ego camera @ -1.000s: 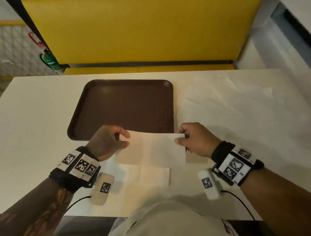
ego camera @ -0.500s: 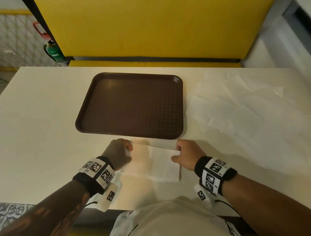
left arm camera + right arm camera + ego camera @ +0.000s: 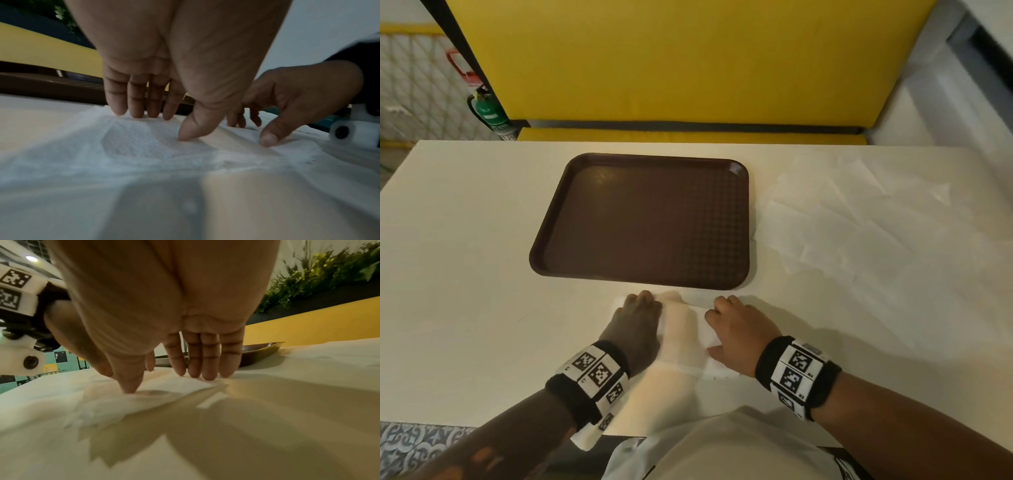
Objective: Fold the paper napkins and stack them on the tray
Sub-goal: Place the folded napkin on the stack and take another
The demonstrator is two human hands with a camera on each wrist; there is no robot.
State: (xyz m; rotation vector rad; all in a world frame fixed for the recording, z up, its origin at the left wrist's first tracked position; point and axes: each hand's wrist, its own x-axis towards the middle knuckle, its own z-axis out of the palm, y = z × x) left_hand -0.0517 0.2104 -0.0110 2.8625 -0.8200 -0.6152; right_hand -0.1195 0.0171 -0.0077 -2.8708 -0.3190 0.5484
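1 napkin (image 3: 683, 334) flat on table (image 3: 465, 274), just below the 1 brown tray (image 3: 647, 219). L hand (image 3: 637, 322) & R hand (image 3: 739, 334) both flat-fingered, pressing its ends. Loose napkin sheets (image 3: 876, 222) right of tray; count unclear.

I find no legible text, brand or number in any view. The wristbands (image 3: 599, 371) carry black-and-white square marker codes only. The label on the green extinguisher (image 3: 489, 113) is too blurred for me to read.
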